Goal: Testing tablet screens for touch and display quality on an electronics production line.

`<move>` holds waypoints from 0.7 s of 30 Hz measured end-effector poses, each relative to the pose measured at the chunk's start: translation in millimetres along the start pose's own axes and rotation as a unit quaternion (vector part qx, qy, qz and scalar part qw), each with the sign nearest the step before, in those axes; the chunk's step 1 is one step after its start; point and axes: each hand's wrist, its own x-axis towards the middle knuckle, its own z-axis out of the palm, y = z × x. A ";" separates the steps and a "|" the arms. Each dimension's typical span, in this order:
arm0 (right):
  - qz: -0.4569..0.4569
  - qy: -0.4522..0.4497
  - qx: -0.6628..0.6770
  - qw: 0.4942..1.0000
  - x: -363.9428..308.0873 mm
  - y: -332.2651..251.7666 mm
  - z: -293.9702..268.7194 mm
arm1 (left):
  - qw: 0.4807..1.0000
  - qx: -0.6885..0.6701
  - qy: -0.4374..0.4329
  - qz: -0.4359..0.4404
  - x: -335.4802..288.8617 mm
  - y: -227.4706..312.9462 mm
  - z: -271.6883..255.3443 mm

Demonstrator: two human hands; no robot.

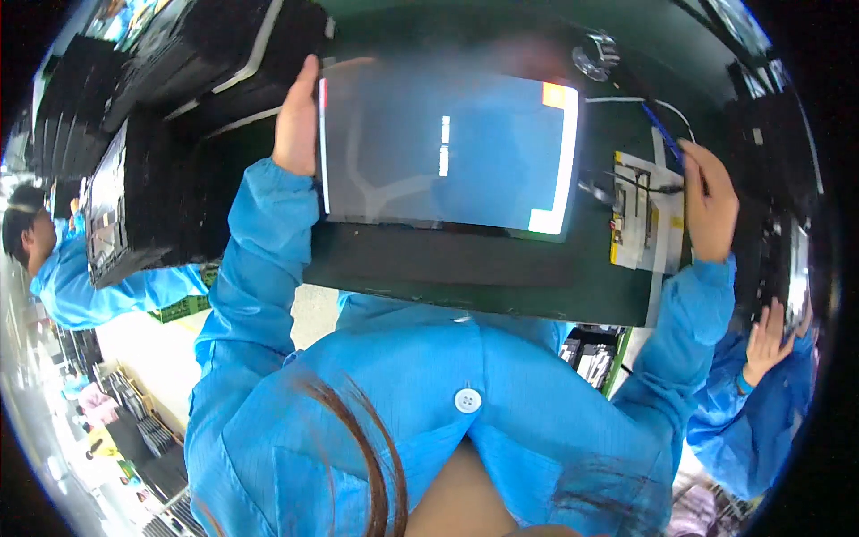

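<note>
Head view shows a flat rectangular panel [445, 152], glossy and reflective with a pale border strip along its right edge, lying on a dark green tabletop [465, 268]. Its long axis runs left to right across the person's front.

Left hand [296, 121]: grip closed on the panel's left short edge near the upper corner, fingers wrapped over the rim, thumb side toward the person. This hand is in direct contact with the panel.

Right hand [710, 204]: well apart from the panel, to its right, holding a thin blue pen-like tool [663, 134] that slants up and to the left. The grip is narrow, pinched on the tool's lower end. The hand rests just beside a small white and yellow fixture [646, 215] with a dark cable, which sits between the hand and the panel's right edge.

Stacked black trays [143, 161] stand to the left of the panel, near the left hand. Another person in blue sits at far left; a further hand shows at lower right, not the wearer's.
</note>
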 end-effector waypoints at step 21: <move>0.067 0.038 -0.153 0.985 -34.7 19.9 -23.9 | 0.996 0.083 -0.021 0.031 8.8 -5.3 6.0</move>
